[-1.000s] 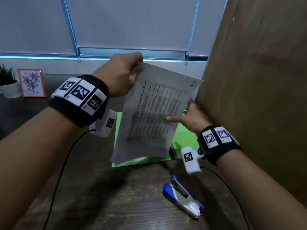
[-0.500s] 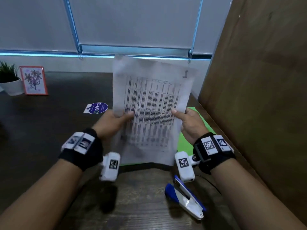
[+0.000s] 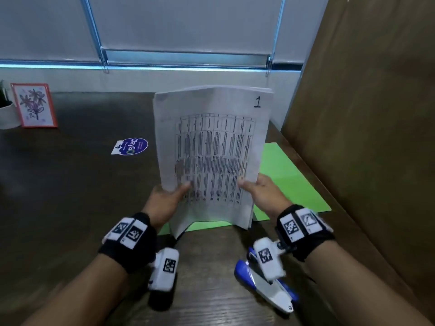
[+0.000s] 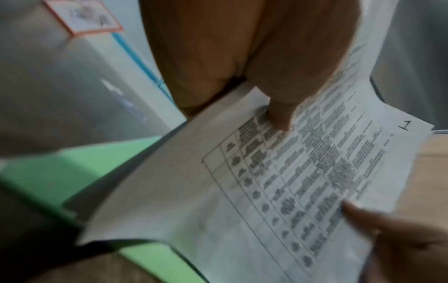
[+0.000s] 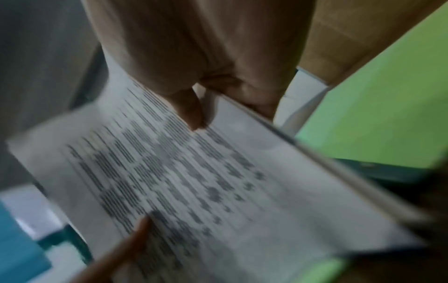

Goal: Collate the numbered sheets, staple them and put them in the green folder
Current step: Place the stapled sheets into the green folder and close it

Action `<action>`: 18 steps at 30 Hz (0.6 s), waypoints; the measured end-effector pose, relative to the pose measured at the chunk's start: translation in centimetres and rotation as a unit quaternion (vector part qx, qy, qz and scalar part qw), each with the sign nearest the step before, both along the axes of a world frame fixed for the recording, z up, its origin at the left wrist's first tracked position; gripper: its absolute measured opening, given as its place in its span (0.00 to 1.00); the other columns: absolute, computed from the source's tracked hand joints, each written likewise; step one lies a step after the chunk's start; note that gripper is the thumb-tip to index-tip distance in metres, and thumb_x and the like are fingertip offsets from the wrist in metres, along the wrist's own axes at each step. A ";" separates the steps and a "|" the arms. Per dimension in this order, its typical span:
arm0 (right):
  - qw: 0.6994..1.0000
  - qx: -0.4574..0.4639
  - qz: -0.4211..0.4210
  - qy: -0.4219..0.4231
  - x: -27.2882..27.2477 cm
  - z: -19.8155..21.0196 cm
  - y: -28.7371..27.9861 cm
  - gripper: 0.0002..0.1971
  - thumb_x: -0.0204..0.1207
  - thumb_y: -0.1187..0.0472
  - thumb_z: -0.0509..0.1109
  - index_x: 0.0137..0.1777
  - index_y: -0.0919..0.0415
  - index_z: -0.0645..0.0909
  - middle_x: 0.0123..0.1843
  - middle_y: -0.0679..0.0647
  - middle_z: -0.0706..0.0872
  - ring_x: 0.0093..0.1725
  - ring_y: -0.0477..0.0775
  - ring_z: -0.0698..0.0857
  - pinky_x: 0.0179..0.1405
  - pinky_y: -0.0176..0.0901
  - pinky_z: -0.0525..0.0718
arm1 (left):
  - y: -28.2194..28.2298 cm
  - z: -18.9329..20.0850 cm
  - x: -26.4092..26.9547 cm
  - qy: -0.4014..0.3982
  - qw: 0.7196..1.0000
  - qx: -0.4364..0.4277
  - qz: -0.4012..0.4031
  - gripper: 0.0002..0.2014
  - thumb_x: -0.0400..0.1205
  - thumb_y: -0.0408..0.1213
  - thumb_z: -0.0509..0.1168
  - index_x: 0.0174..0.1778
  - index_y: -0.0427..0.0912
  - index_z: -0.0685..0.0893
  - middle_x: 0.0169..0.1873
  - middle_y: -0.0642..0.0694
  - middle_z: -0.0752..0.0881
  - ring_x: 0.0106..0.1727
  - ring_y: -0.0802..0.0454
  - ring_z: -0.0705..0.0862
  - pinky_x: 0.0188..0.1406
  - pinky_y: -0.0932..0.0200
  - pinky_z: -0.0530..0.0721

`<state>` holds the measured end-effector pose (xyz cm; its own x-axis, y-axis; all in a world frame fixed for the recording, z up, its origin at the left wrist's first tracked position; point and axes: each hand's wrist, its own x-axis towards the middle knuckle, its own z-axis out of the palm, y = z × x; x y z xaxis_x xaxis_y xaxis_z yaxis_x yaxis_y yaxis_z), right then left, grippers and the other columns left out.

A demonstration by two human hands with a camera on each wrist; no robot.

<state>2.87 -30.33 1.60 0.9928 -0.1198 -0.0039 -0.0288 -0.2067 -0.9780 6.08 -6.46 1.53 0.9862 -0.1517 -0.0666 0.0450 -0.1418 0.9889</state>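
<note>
I hold a stack of printed sheets (image 3: 211, 151) upright, the top page marked "1" at its upper right corner. Its lower edge stands on the green folder (image 3: 287, 177), which lies flat on the dark table. My left hand (image 3: 169, 196) grips the stack's lower left side, thumb on the front. My right hand (image 3: 259, 189) grips the lower right side the same way. The left wrist view shows the sheets (image 4: 278, 181) with a thumb pressed on the print, and the right wrist view shows the sheets (image 5: 181, 181) blurred. A blue and white stapler (image 3: 266, 283) lies below my right wrist.
A wooden panel (image 3: 367, 114) walls off the right side, close to the folder. A round blue sticker (image 3: 131, 147) lies on the table (image 3: 58, 184) to the left. A framed flower picture (image 3: 34, 105) and a white plant pot (image 3: 6, 114) stand at the far left.
My left hand came down from the stack's top corner to its lower left side. The sheets swung from tilted to upright and dropped until the bottom edge met the folder.
</note>
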 end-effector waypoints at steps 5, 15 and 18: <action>0.998 0.035 -0.025 0.039 1.5 1.0 -2.5 0.11 0.84 0.70 0.63 0.59 0.60 0.84 0.62 0.60 0.89 0.60 0.58 0.88 0.61 0.55 0.85 | -2.2 3.2 3.9 0.021 0.999 -0.038 -0.014 0.04 0.86 0.38 0.67 0.50 0.43 0.87 0.48 0.45 0.92 0.46 0.53 0.91 0.51 0.57 0.89; 0.957 -0.046 -0.287 -0.001 9.9 5.6 -12.3 0.16 0.81 0.72 0.59 0.66 0.67 0.82 0.61 0.68 0.86 0.49 0.54 0.85 0.54 0.45 0.84 | -13.7 2.7 9.6 -0.044 0.975 0.148 -0.161 0.18 0.80 0.46 0.75 0.64 0.46 0.87 0.54 0.53 0.88 0.53 0.53 0.88 0.54 0.60 0.84; 0.946 -0.047 -0.321 0.016 12.3 4.9 -15.5 0.16 0.79 0.72 0.58 0.56 0.61 0.85 0.59 0.62 0.88 0.50 0.54 0.82 0.54 0.50 0.84 | -17.0 0.0 10.5 -0.027 0.946 0.237 -0.221 0.19 0.81 0.39 0.73 0.69 0.45 0.85 0.63 0.50 0.88 0.56 0.52 0.85 0.54 0.64 0.78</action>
